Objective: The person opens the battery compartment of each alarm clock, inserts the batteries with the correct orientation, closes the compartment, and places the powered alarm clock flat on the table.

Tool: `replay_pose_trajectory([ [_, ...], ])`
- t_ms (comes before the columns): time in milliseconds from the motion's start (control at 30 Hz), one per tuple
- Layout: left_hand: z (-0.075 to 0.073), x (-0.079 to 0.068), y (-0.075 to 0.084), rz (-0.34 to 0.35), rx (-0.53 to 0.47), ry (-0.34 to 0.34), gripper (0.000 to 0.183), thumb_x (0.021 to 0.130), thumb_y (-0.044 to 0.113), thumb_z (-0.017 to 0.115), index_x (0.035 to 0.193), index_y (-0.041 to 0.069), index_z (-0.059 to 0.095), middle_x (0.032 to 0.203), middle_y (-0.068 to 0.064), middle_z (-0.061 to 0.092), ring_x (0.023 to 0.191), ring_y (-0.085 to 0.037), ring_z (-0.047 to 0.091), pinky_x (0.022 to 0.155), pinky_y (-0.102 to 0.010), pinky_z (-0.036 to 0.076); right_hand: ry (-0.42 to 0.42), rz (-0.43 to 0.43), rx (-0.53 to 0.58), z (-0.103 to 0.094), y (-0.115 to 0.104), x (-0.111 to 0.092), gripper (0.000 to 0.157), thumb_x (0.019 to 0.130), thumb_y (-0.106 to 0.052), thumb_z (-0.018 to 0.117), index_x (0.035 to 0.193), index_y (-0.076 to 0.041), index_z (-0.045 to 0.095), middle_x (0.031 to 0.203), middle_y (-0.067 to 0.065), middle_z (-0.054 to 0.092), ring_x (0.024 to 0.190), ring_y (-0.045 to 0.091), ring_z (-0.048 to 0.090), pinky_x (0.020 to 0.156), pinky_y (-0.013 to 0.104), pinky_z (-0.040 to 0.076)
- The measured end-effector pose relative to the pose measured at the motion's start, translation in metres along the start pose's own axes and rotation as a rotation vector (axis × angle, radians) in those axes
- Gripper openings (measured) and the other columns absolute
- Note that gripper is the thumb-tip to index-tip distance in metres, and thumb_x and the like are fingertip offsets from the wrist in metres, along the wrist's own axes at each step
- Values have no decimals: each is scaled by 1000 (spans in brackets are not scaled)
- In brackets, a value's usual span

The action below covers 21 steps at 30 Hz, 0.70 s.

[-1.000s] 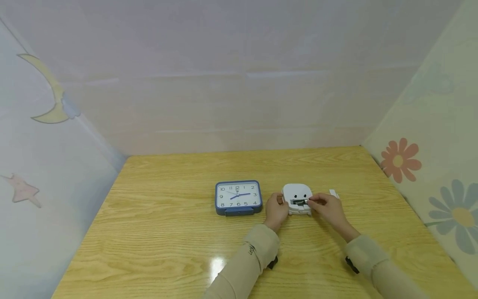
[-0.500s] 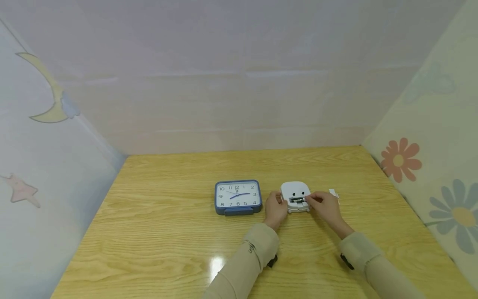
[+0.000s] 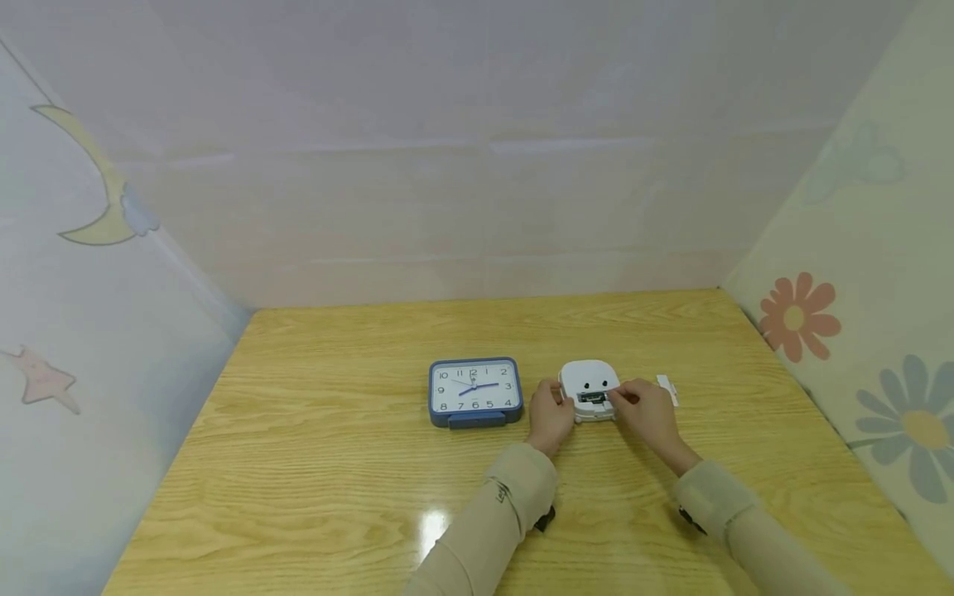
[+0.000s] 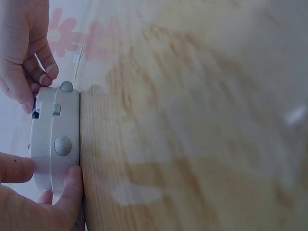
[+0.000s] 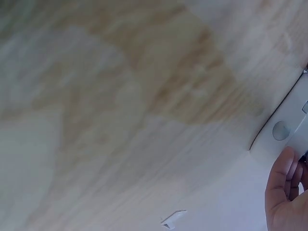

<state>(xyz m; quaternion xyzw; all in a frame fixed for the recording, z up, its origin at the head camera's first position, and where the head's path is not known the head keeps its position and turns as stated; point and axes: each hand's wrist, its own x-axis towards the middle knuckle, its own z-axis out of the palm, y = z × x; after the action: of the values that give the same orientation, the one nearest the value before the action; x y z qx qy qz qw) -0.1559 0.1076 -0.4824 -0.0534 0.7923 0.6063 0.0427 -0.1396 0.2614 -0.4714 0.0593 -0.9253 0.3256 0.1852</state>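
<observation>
A white clock [image 3: 589, 376] lies on its face, back up, with two black knobs and an uncovered battery slot. Its two round feet [image 4: 63, 145] show in the left wrist view. My left hand [image 3: 550, 418] grips the clock's left side between thumb and fingers. At the right end of the slot, my right hand [image 3: 650, 416] has thumb and forefinger together on the end of a battery [image 3: 592, 398], which lies mostly in the slot. The fingertips partly hide that end. To the right lies a small white battery cover [image 3: 667, 389].
A blue alarm clock [image 3: 475, 392] with a white dial lies face up left of my left hand. Both stand on a wood-grain table [image 3: 335, 480]. Printed cloth walls [image 3: 477, 215] enclose the table at the back and sides.
The white clock has shifted slightly up and left with both hands on it. My right fingers have moved slightly at the slot's right end. The blue clock stays put.
</observation>
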Motion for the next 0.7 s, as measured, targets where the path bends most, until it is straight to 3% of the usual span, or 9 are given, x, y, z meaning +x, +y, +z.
replay_pose_trajectory([
  [300, 0, -1, 2, -20, -4, -12, 22, 84, 2, 59, 106, 2, 55, 86, -6, 54, 80, -17, 50, 68, -29, 44, 51, -68, -43, 2, -3, -2, 6, 74, 2, 70, 69, 1, 67, 65, 8, 61, 56, 15, 51, 49, 25, 40],
  [700, -1, -1, 1, -27, -14, -29, 22, 86, 4, 59, 107, 3, 55, 89, -6, 54, 82, -17, 51, 70, -31, 45, 54, -113, -103, 6, -3, -3, 4, 74, 2, 70, 70, 4, 68, 66, 11, 59, 58, 18, 52, 50, 31, 42],
])
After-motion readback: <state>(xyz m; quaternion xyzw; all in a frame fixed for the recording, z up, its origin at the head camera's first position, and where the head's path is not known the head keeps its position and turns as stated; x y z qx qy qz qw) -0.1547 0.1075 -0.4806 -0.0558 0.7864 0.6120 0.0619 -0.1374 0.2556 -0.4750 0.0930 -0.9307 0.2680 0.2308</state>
